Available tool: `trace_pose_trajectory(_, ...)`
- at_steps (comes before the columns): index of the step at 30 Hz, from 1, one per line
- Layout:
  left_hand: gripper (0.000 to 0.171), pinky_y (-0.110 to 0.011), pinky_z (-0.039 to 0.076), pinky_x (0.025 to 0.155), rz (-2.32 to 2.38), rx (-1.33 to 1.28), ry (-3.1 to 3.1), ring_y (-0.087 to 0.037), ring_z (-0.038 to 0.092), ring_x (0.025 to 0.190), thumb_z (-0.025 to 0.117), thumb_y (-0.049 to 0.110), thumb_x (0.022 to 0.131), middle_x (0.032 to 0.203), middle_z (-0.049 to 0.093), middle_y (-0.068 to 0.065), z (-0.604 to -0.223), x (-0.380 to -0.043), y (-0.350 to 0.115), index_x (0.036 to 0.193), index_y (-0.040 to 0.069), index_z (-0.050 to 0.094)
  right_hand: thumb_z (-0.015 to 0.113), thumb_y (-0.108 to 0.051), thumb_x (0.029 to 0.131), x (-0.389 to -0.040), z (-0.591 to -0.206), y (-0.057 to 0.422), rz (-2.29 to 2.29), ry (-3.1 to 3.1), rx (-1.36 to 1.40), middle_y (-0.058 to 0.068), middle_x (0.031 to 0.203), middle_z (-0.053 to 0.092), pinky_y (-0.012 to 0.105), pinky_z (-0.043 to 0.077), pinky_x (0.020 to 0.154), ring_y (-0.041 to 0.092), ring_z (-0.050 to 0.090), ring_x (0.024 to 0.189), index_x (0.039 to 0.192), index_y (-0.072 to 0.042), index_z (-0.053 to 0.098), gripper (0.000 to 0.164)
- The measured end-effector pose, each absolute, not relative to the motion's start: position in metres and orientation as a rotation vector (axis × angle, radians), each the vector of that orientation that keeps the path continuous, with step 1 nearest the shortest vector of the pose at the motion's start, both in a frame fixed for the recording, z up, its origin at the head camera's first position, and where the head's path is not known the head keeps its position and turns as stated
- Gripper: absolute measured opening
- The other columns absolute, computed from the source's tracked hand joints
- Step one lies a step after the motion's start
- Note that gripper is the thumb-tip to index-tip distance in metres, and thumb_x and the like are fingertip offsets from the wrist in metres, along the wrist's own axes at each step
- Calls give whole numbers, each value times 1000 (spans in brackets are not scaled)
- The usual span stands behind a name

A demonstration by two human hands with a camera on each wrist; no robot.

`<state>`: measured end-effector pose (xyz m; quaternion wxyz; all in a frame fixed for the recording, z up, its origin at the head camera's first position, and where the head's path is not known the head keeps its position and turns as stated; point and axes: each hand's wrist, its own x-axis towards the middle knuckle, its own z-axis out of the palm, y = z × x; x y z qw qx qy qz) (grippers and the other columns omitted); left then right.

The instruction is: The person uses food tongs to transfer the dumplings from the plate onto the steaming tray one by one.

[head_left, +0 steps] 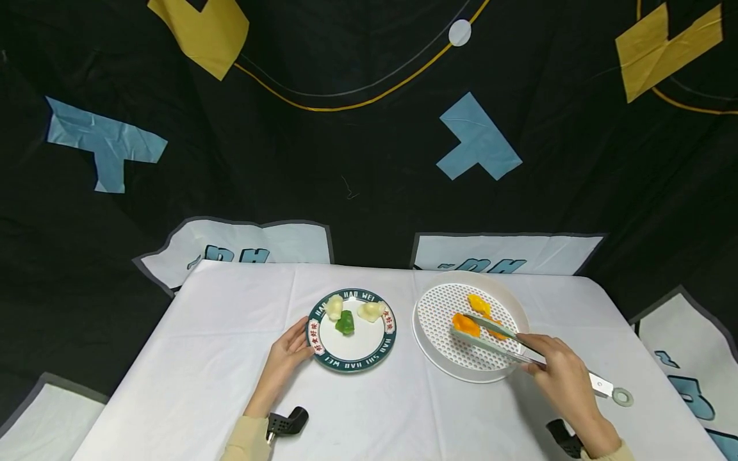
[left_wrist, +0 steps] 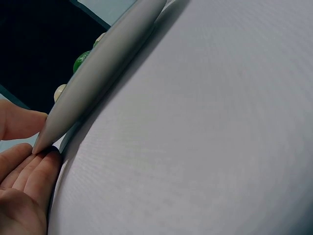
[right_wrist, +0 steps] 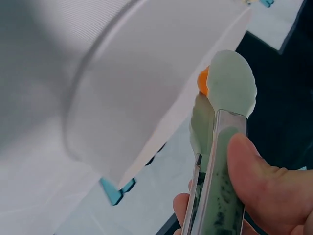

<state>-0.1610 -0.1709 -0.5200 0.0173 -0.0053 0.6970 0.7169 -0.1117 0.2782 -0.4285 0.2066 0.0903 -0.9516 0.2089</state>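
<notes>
My left hand (head_left: 291, 352) pinches the left rim of a white plate (head_left: 352, 346) with a dark green lettered border. In the left wrist view the thumb lies above the rim and the fingers beneath. A green pepper piece (head_left: 345, 323) and two pale pieces (head_left: 334, 307) lie on the plate. My right hand (head_left: 562, 371) grips green-tipped metal tongs (right_wrist: 231, 83) over a round white container with a perforated tray (head_left: 438, 314). Between the tong tips is an orange piece (head_left: 464, 325). A yellow piece (head_left: 478, 304) and more orange lie on the tray.
Plate and container stand side by side on a table with a white cloth (head_left: 357, 416). Behind it hangs a black backdrop (head_left: 323, 179) with blue and yellow patches. A black wrist camera mount (head_left: 288, 422) sits at the left wrist.
</notes>
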Motion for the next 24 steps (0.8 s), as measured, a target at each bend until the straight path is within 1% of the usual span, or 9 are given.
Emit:
trace_pose_trajectory(8, 68, -19, 41, 99, 2230, -14, 2163, -33, 34, 135, 57, -9, 84, 150, 29, -23, -520, -161, -171, 146, -3, 30, 78, 8, 64, -109, -425, 296, 521, -2754, 220, 18, 105, 67, 50, 51, 63, 33, 61, 87, 108, 0, 70, 46)
trace_pose_trajectory(14, 68, -21, 42, 99, 2241, -11, 2159, -33, 36, 134, 58, -10, 84, 149, 30, -24, -520, -161, -172, 146, -4, 30, 76, 6, 66, -113, -421, 302, 506, -2860, 202, 21, 104, 66, 52, 51, 62, 36, 60, 87, 108, 3, 69, 43)
trace_pose_trajectory(20, 68, -20, 41, 100, 2251, -30, 2145, -33, 36, 134, 57, -10, 84, 149, 30, -24, -520, -161, -172, 146, -4, 31, 74, 5, 65, -118, -416, 304, 490, -2880, 254, 19, 100, 67, 50, 51, 58, 35, 62, 84, 105, 2, 71, 40)
trace_pose_trajectory(24, 67, -21, 41, 100, 2270, -29, 2127, -35, 34, 134, 56, -12, 83, 148, 30, -26, -520, -161, -171, 145, -6, 31, 77, 4, 62, -120, -413, 304, 488, -2894, 277, 19, 99, 68, 51, 51, 58, 36, 63, 84, 103, 3, 71, 41)
